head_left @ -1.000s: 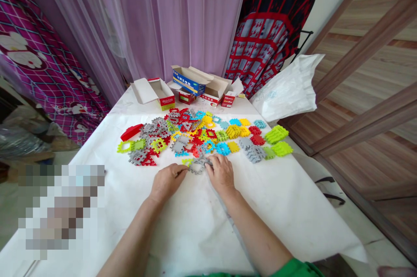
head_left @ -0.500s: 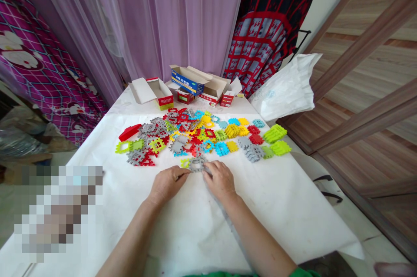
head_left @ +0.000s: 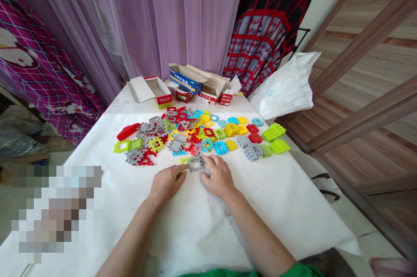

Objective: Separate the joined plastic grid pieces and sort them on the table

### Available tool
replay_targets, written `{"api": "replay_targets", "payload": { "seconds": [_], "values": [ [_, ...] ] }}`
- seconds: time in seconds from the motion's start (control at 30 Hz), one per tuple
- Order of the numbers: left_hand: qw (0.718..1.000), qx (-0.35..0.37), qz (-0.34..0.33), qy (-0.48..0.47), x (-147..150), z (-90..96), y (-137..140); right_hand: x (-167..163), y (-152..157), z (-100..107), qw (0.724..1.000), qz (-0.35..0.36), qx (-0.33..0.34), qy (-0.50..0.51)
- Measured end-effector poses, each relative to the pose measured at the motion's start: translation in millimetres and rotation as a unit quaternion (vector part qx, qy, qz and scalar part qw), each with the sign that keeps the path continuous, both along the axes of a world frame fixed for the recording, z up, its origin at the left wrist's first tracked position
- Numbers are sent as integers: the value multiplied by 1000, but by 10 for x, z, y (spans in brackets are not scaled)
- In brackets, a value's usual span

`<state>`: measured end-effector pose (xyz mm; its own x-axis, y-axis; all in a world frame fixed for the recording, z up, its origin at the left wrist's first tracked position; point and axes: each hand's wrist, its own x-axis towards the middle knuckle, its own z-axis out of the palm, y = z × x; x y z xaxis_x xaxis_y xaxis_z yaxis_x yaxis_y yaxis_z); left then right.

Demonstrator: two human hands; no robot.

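Plainly, the gray piece (head_left: 196, 169) is notched, open-centred.

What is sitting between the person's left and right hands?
In the head view, a gray toothed piece and a lime-green piece lie between the left hand and the right hand.

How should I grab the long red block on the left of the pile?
I'd pinch the red block across its middle, thumb on one long side, fingers on the other. Come from the left: it's long and narrow, with bare table on that side, while its right end lies close to gray pieces. The left hand is probably handiest.
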<state>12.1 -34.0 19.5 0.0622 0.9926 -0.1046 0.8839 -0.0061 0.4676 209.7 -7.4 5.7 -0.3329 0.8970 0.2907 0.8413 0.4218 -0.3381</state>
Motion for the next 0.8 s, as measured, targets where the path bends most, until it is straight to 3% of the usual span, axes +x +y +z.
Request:
{"api": "replay_targets", "payload": {
  "seconds": [0.23, 0.4, 0.6, 0.8],
  "values": [
    [1000, -15, 1, 22, 11, 53, -6, 92, 284, 157, 992, 92, -29, -87],
    [1000, -18, 10, 22, 15, 55, -6, 109, 372, 146, 990, 113, -42, -79],
    [999, -26, 17, 31, 11, 41, 5, 75, 313, 54, 996, 87, -14, -19],
    [999, -32, 13, 29, -16, 33, 17, 369, 237, -11, 992, -35, 102, 64]
  ]
}}
